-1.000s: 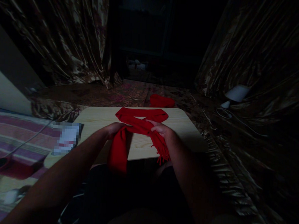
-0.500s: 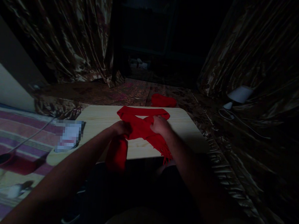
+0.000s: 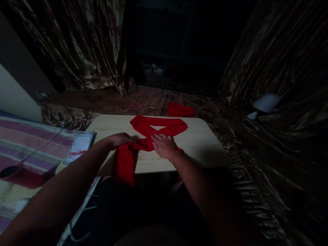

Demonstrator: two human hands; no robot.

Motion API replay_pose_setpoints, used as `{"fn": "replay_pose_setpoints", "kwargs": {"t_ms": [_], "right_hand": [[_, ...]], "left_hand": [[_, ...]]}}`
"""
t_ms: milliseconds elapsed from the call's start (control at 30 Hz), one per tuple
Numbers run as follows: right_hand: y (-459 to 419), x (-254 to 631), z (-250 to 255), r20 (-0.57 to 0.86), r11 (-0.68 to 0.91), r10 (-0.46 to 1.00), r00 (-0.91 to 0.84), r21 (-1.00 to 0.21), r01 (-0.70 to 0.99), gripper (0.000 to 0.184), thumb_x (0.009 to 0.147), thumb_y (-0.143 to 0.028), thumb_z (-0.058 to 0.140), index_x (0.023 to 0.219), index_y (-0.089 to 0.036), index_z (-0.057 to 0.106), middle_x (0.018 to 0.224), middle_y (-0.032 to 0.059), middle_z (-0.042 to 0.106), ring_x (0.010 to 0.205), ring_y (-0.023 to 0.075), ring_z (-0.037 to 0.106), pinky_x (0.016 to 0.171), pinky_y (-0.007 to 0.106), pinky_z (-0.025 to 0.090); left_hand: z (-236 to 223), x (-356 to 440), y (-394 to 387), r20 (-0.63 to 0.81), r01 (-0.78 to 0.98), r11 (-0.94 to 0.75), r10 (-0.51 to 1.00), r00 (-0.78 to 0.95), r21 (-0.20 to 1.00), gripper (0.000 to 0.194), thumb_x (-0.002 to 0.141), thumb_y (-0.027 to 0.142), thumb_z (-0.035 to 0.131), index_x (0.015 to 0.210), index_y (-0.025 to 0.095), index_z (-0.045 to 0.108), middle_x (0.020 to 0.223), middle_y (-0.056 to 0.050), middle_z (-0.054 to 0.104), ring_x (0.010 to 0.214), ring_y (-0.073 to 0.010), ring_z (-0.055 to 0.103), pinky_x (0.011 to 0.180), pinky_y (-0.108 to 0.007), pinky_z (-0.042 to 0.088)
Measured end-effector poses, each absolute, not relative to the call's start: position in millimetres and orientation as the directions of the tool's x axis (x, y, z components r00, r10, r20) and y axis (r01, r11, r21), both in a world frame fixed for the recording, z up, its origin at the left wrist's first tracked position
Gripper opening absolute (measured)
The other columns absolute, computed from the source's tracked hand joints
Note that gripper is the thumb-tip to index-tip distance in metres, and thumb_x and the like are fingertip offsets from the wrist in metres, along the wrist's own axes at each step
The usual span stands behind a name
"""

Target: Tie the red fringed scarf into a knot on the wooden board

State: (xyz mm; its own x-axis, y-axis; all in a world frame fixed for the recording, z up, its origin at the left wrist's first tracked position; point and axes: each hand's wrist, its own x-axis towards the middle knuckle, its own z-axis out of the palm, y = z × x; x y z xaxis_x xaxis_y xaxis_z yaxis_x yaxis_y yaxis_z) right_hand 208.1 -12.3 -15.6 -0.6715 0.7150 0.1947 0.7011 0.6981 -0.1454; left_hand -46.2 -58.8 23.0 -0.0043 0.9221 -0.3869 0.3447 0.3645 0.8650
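A red scarf (image 3: 157, 125) lies looped and crossed on a small light wooden table (image 3: 204, 139). One end hangs over the near edge. My left hand (image 3: 121, 139) is closed on the scarf just left of the crossing. My right hand (image 3: 163, 146) lies flat, fingers stretched out, pressing down on the crossing and covering the other end. A second red cloth (image 3: 180, 110) rests on the floor just beyond the table's far edge.
Shiny brown drapes hang on both sides. A white lamp-like object (image 3: 264, 103) with a cord sits at the right. A striped mat (image 3: 11, 144), a red cup on its side (image 3: 20, 176) and a blurred white item (image 3: 79, 145) are at the left.
My right hand has let go of the fringed end and moved left, now flat on the crossing. The triangle loop has opened. My left hand has shifted slightly left.
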Motion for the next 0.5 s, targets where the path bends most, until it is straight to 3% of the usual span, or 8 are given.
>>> {"fn": "replay_pose_setpoints", "kwargs": {"t_ms": [100,200,333,500], "right_hand": [[-12,208,-15,0.191,0.697,0.716,-0.671,-0.145,0.703,0.051,0.102,-0.04,0.033,0.149,-0.027,0.047,0.155,0.0021,0.046,0.138,0.0256,0.039,0.109,0.047,0.03],[-12,207,-16,0.195,0.693,0.72,-0.666,-0.144,0.707,0.051,0.102,-0.041,0.033,0.149,-0.027,0.048,0.155,0.0016,0.046,0.137,0.0256,0.04,0.108,0.047,0.031],[-12,208,-16,0.202,0.695,0.718,-0.666,-0.146,0.704,0.051,0.102,-0.04,0.032,0.149,-0.026,0.048,0.155,0.0011,0.047,0.137,0.0255,0.04,0.108,0.047,0.031],[-12,208,-15,0.216,0.711,0.701,-0.68,-0.139,0.689,0.051,0.102,-0.039,0.032,0.148,-0.025,0.048,0.154,0.0019,0.047,0.137,0.025,0.04,0.108,0.046,0.03]], "left_hand": [[30,-50,-70,-0.458,0.226,0.424,0.88,0.127,0.877,0.043,0.053,0.041,0.087,0.086,0.014,0.079,0.097,-0.014,0.078,0.09,-0.0275,0.071,0.081,-0.033,0.055],[33,-54,-75,-0.442,0.119,0.426,0.876,0.192,0.897,0.037,0.057,0.036,0.085,0.083,0.011,0.078,0.089,-0.014,0.077,0.078,-0.0249,0.071,0.077,-0.034,0.057],[32,-60,-81,-0.444,0.033,0.447,0.871,0.21,0.894,0.032,0.058,0.03,0.084,0.083,0.012,0.076,0.083,-0.011,0.076,0.07,-0.021,0.07,0.07,-0.031,0.057],[26,-62,-102,-0.495,0.004,0.505,0.845,0.202,0.863,0.039,0.06,0.039,0.086,0.088,0.016,0.075,0.088,-0.011,0.076,0.072,-0.0201,0.071,0.07,-0.03,0.058]]}}
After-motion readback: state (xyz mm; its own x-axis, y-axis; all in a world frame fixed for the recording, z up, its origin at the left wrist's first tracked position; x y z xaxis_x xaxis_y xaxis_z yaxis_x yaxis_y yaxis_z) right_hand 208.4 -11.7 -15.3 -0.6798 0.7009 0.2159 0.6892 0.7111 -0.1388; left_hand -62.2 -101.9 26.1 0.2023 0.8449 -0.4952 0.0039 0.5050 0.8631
